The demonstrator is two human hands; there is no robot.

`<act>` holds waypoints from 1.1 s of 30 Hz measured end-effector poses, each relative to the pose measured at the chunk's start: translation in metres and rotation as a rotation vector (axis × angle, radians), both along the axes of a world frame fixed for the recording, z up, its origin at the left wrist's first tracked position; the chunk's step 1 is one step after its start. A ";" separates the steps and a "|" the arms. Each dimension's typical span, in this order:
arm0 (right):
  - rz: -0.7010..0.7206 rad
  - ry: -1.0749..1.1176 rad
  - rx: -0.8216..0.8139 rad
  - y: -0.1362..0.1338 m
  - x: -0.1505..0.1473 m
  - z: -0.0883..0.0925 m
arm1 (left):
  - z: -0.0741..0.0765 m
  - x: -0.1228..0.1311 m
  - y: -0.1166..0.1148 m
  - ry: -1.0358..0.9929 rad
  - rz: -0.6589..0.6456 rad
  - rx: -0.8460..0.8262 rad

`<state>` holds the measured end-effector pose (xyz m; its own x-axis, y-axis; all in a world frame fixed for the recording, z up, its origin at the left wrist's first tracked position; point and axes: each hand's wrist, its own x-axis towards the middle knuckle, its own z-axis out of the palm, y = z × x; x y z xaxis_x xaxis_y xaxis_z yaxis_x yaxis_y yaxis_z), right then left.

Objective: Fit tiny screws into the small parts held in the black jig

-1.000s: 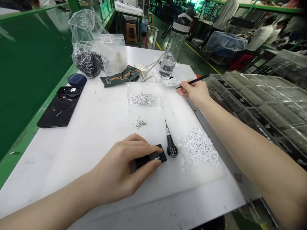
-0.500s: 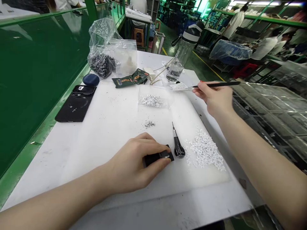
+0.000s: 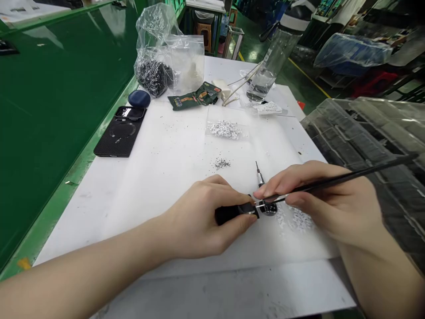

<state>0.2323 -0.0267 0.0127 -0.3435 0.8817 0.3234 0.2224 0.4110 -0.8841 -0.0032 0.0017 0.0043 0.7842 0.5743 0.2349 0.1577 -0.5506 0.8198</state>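
Note:
My left hand grips a small black block with a shiny metal piece at its end. My right hand holds a slim black tool like a pen, its fine metal tip touching or very near that shiny end. Under my right fingers stands a precision screwdriver with a black handle, lying on the white mat. A scattered heap of tiny white parts lies partly hidden behind my right hand.
Farther up the mat are a clear bag of small white parts and dark specks. A black phone, round blue case, plastic bags, water bottle and clear compartment box surround it.
My right hand has moved from the far edge of the mat down to the black block, bringing the tool's tip to it. My left hand still grips the block.

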 end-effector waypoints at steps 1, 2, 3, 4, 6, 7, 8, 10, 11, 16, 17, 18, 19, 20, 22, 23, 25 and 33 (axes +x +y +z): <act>0.020 0.004 -0.015 0.000 0.000 -0.001 | -0.001 0.000 0.000 0.002 0.005 -0.003; 0.030 0.008 -0.023 0.000 -0.001 -0.002 | -0.001 0.001 0.000 0.003 0.004 -0.006; 0.029 0.007 -0.021 -0.001 -0.002 -0.003 | -0.002 0.001 0.000 -0.002 0.000 -0.011; 0.021 0.002 -0.014 -0.002 -0.003 -0.004 | -0.002 0.001 0.000 -0.010 -0.001 -0.018; -0.001 -0.003 0.005 -0.004 -0.004 -0.004 | -0.003 0.001 0.000 -0.032 -0.016 -0.026; -0.007 -0.004 0.005 -0.005 -0.005 -0.004 | -0.003 0.001 0.000 -0.041 -0.016 -0.027; -0.005 0.000 -0.001 -0.005 -0.006 -0.004 | -0.003 0.001 0.000 -0.047 -0.016 -0.028; 0.010 0.010 -0.009 -0.005 -0.006 -0.005 | -0.003 0.001 0.000 -0.045 -0.012 -0.033; 0.011 0.014 -0.007 -0.005 -0.007 -0.005 | -0.003 0.001 -0.001 -0.043 -0.002 -0.038; -0.014 0.018 0.014 -0.004 -0.007 -0.007 | -0.004 0.002 -0.001 -0.050 0.003 -0.036; -0.015 0.022 0.016 -0.004 -0.007 -0.007 | -0.004 0.002 -0.001 -0.052 0.004 -0.035; -0.024 0.032 0.019 -0.005 -0.007 -0.008 | -0.004 0.002 -0.001 -0.053 0.010 -0.034; -0.034 0.044 0.017 -0.005 -0.007 -0.009 | -0.004 0.002 -0.002 -0.054 0.021 -0.035; -0.040 0.061 0.010 -0.005 -0.007 -0.010 | -0.003 0.002 -0.002 -0.052 0.031 -0.035; -0.030 0.108 -0.009 -0.004 -0.008 -0.012 | -0.003 0.002 -0.002 -0.051 0.035 -0.032; -0.011 0.127 -0.020 -0.004 -0.008 -0.014 | -0.003 0.002 -0.003 -0.051 0.034 -0.032; 0.023 0.144 -0.029 -0.004 -0.008 -0.015 | -0.003 0.002 -0.002 -0.054 0.026 -0.036; 0.051 0.168 -0.073 -0.003 -0.007 -0.016 | -0.003 0.003 0.000 -0.042 0.008 -0.035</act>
<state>0.2250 -0.0300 -0.0036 -0.3345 0.8878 0.3160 0.0499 0.3515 -0.9349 -0.0006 0.0013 0.0013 0.7695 0.5887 0.2475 0.1265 -0.5203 0.8446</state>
